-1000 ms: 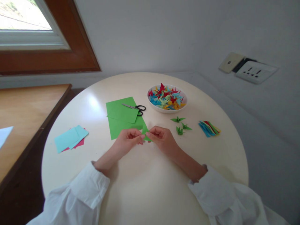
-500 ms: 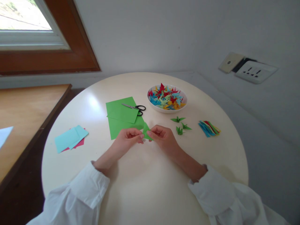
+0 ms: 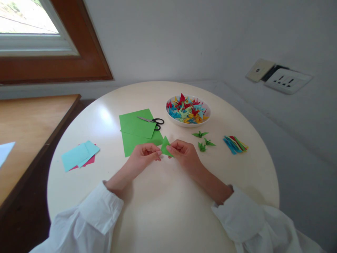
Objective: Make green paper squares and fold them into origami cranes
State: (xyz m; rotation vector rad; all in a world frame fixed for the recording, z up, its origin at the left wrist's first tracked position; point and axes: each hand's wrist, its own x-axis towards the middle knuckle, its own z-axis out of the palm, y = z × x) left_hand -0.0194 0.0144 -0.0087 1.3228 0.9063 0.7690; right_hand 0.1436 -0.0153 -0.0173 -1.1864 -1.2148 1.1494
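Note:
A small folded piece of green paper (image 3: 165,146), its point facing up, is held between my two hands over the middle of the table. My left hand (image 3: 144,154) pinches its left corner between thumb and fingers. On the right side, my right hand (image 3: 184,153) grips it with the thumb laid across its front. Just beyond my left hand lie green paper sheets (image 3: 129,140), with black-handled scissors (image 3: 158,121) resting on them. Several small green paper cranes (image 3: 202,147) sit to the right of my right hand.
A white bowl (image 3: 181,123) full of colourful paper cranes stands at the back of the round table (image 3: 163,218). Light blue and red paper pieces (image 3: 79,156) lie at left. Bundled coloured strips (image 3: 235,144) lie at right. A wooden surface (image 3: 34,123) adjoins on the left.
The green folded paper has shifted very slightly to the right and up with my right hand. Both hands keep their pinch on it, and everything else stays in place.

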